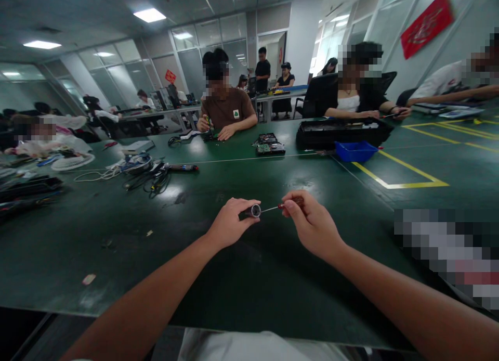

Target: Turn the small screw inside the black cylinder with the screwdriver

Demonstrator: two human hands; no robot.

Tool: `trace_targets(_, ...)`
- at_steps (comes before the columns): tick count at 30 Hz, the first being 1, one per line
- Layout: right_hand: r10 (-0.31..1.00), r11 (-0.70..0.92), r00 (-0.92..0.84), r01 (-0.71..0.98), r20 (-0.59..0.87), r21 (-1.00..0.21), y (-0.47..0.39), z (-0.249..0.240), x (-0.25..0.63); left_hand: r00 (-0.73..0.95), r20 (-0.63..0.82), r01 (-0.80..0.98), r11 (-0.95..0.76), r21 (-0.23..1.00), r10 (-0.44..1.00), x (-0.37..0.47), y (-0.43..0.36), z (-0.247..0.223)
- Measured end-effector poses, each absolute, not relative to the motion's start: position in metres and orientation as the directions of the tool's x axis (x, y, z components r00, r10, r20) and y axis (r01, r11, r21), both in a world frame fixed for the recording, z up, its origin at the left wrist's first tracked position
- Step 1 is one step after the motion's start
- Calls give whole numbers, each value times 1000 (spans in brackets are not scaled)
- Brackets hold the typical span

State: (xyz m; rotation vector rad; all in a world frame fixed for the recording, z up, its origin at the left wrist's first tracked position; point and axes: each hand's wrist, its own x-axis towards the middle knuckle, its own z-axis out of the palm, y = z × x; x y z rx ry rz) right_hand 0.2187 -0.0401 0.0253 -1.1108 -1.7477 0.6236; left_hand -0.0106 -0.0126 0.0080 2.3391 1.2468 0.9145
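Observation:
Between the thumb and fingers of my left hand [229,224] is a dark cylinder with a round, light-rimmed end [255,210] facing me and to the right. My right hand [314,223] grips a screwdriver [271,209] with a thin metal shaft, a red collar and a brownish handle mostly covered by my fingers. Its tip points left and is at or very near the rim of the cylinder; whether it touches I cannot tell. Both hands are above the green tabletop [249,283].
Tangled cables [156,176] lie at the left. Across the table are opened electronic parts [270,144], a blue bin [356,151] and a long black casing [341,133]. A person in a brown shirt [230,108] works opposite. Yellow tape [417,185] marks the right side.

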Motion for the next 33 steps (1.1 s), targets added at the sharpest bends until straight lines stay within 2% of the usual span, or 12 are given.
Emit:
trace_targets(8, 876, 474, -166, 470, 453, -745, -42, 29, 217, 392, 360, 630, -532, 566, 847, -11, -12, 8)
trace_targets(21, 890, 450, -165, 468, 426, -761, -42, 28, 215, 397, 328, 625, -515, 587, 857, -10, -13, 7)
trace_targets(28, 841, 490, -53, 495, 538, -718, -43, 30, 221, 386, 298, 634, -486, 602, 873, -10, -13, 7)
trace_targets(33, 828, 527, -101, 475, 551, -705, -46, 32, 222, 400, 285, 625, -487, 610, 871, -10, -14, 9)
